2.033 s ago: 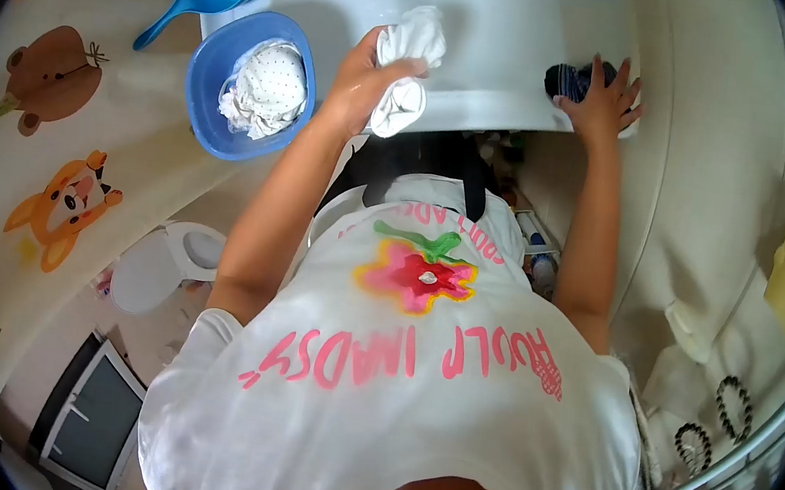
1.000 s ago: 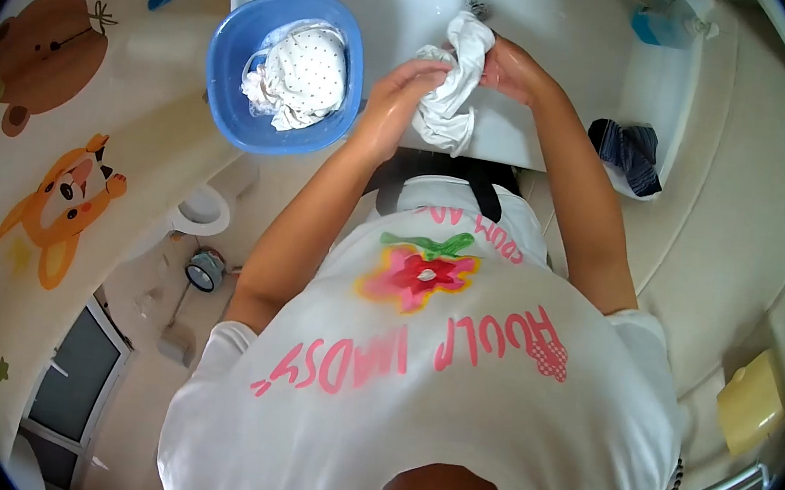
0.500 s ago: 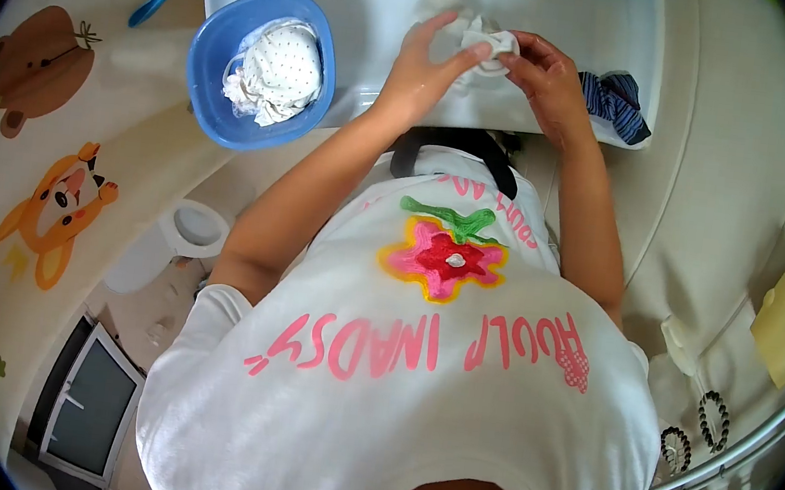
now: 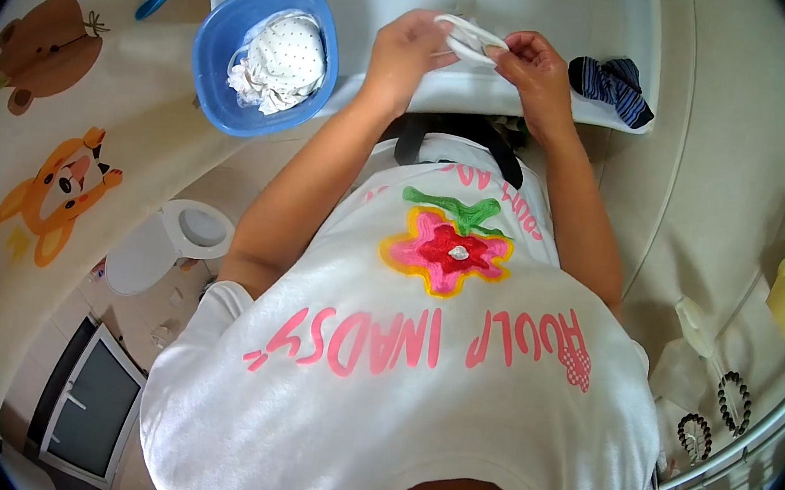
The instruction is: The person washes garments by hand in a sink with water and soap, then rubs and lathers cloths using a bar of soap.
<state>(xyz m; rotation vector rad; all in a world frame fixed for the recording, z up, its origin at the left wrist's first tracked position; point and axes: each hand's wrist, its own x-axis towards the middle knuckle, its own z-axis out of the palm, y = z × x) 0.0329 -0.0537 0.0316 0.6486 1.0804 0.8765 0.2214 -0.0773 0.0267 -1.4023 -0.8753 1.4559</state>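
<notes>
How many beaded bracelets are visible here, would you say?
2. One beaded bracelet is against the pale wall at the view's right; the other bracelet is to its lower left. None looks hidden.

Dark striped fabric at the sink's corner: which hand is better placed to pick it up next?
Right, I judge. The right hand is close beside the dark striped fabric; the left hand is farther away. Both hold the white fabric, so the right would first have to let go.
</notes>
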